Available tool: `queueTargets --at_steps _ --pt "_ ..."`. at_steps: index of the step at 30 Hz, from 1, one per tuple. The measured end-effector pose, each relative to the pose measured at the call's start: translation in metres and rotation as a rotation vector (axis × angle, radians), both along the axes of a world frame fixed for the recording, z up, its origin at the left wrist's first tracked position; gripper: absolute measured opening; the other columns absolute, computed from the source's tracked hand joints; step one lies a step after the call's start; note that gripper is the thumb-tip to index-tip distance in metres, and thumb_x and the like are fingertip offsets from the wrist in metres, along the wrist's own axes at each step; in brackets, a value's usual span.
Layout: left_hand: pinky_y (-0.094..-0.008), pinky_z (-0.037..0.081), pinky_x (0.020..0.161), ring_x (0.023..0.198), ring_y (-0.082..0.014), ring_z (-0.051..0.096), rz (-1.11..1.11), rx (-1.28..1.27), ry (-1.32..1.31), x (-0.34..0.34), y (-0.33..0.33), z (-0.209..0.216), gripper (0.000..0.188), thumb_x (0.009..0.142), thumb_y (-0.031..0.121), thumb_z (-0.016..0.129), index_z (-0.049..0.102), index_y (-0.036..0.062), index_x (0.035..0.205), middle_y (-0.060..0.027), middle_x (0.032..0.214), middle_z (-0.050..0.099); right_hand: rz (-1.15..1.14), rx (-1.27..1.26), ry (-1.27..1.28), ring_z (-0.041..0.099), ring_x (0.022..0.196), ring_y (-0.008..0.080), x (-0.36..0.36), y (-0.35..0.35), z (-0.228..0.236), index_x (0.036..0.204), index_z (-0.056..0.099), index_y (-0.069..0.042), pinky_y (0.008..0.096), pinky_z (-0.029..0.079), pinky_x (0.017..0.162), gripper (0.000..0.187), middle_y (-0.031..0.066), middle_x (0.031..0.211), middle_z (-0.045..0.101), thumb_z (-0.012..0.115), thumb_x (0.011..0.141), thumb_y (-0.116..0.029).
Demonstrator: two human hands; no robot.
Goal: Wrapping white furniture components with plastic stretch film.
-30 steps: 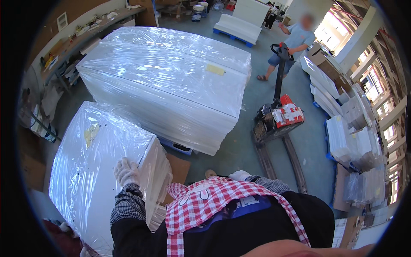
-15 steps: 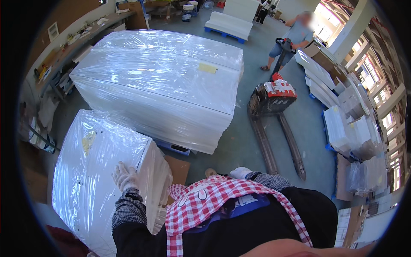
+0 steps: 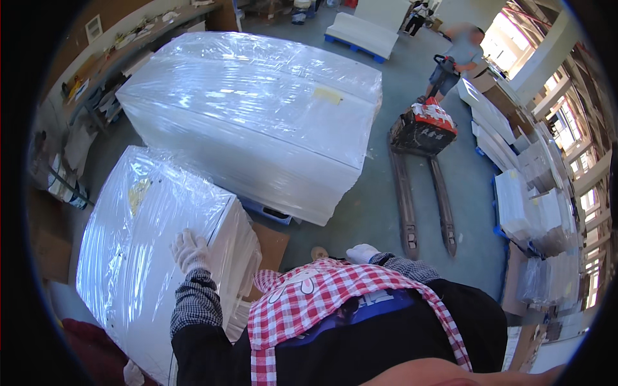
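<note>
My left hand (image 3: 191, 251), in a white knit glove, lies with its fingers spread on top of a stack of white panels (image 3: 148, 276) bound in clear stretch film. My right hand (image 3: 362, 253), also gloved in white, hangs in front of my waist beside the checked red apron (image 3: 335, 286). Nothing shows in it, but its fingers are too small and partly hidden to make out. Beyond the stack stands a larger film-wrapped load (image 3: 257, 116) on a blue pallet (image 3: 269, 214), with a yellow label on top.
A pallet truck (image 3: 421, 132) points its two forks toward me on the right; a person (image 3: 460, 55) holds its handle. Wrapped panel stacks (image 3: 515, 199) line the right side. A cardboard sheet (image 3: 270, 246) lies by the near stack. Dark red cloth (image 3: 96, 347) shows at lower left.
The pallet truck has turned slightly, its forks now more in line with me, and the person has leaned over its handle. My view has shifted a little. My left hand stays on the stack.
</note>
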State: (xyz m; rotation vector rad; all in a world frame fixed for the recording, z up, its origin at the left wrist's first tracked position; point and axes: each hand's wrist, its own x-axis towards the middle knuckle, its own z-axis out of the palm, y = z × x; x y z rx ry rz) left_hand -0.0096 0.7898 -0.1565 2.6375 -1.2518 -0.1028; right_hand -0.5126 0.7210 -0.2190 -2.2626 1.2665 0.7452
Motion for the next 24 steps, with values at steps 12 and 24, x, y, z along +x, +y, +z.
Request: queueTargets --at_steps 12,24 --pt "-0.0435 0.027 0.117 0.132 -0.0338 0.043 -0.007 0.013 0.004 -0.001 0.020 -0.005 0.054 0.094 0.039 0.049 0.055 0.0043 0.136 -0.0174 0.143 0.050 -0.176 0.015 -0.063 0.061 0.114 0.0380 -0.022 0.022 -0.023 0.117 0.067 -0.004 0.0451 0.046 0.099 0.043 0.0222 0.118 0.066 0.039 0.100 -0.032" --pt "-0.0426 0.032 0.112 0.127 -0.0343 0.047 -0.041 -0.017 -0.049 0.002 0.025 -0.014 0.051 0.093 0.035 0.047 0.055 0.0032 0.132 -0.0187 0.135 0.055 -0.197 0.020 -0.029 0.063 0.110 0.0375 -0.018 0.041 -0.052 0.115 0.067 -0.005 0.0452 0.049 0.097 0.038 0.0221 0.114 0.067 0.042 0.098 -0.028"
